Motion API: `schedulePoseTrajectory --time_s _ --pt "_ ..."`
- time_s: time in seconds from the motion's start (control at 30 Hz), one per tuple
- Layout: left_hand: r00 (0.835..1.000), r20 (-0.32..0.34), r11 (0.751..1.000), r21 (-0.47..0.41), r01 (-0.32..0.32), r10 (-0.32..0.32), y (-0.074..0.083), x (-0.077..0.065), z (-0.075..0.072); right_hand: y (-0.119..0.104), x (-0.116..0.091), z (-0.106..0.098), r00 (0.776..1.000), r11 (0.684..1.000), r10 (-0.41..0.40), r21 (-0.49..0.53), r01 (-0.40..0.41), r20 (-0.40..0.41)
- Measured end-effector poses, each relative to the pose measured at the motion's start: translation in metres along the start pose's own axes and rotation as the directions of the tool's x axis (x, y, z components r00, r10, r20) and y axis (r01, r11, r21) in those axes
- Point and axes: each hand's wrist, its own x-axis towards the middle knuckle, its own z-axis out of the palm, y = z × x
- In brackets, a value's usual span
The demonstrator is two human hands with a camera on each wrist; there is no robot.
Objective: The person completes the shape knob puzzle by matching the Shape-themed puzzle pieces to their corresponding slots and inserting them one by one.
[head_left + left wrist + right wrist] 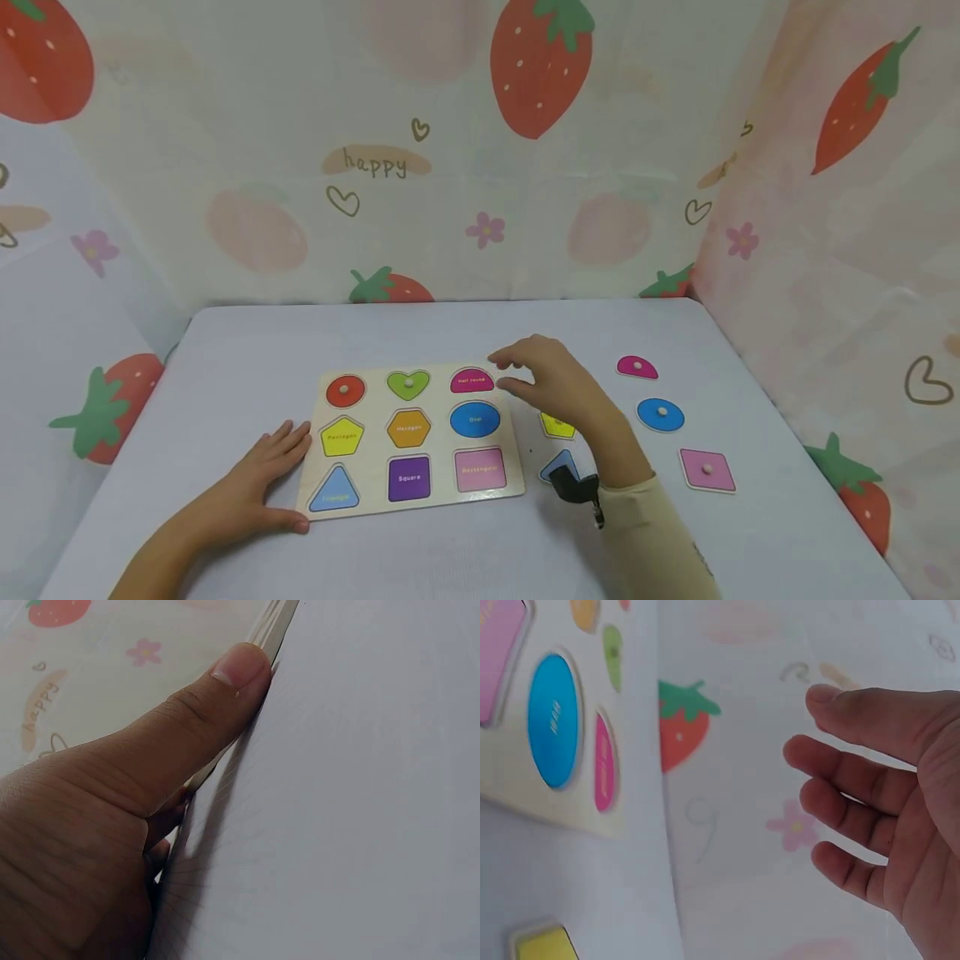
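A wooden shape puzzle board (pixel 375 400) lies on the white table. Its red circle piece (pixel 346 391) and green heart piece (pixel 408 384) have knobs; the other spots show coloured, labelled shapes. My left hand (pixel 251 479) rests against the board's left edge, thumb at the near corner; in the left wrist view the thumb (pixel 180 724) lies along the edge. My right hand (pixel 551 379) hovers by the board's upper right corner, holding nothing, fingers loosely bent and thumb apart, as the right wrist view shows (pixel 885 780).
Right of the board lie loose knobbed pieces: a magenta half round (pixel 648 370), blue oval (pixel 673 417) and pink rectangle (pixel 718 475). A yellow piece (pixel 555 427) and a light-blue triangle (pixel 564 460) are partly hidden by the right arm and its dark wrist device. Strawberry-print cloth (pixel 450 108) surrounds the table.
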Motion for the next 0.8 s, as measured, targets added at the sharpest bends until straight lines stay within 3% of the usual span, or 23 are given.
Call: schedulePoseTrajectory --time_s 0.27,0.43,0.6,0.8 --pt "1.0 -0.008 1.0 0.013 -0.027 0.027 0.001 0.0 -0.001 0.043 -0.01 -0.028 0.99 0.997 0.071 -0.007 -0.072 -0.123" --pt "1.0 -0.008 0.999 0.017 -0.027 0.027 0.002 0.0 -0.001 0.077 -0.022 -0.042 0.969 0.987 0.158 0.012 -0.158 -0.188" --pt "1.0 -0.003 1.0 0.023 -0.019 0.019 0.001 0.001 -0.001 0.113 -0.037 -0.048 0.925 0.957 0.289 0.043 -0.288 -0.246" --pt "1.0 0.008 1.0 -0.001 0.014 -0.014 0.002 0.001 0.0 0.151 -0.052 -0.042 0.853 0.907 0.412 0.057 -0.417 -0.32"
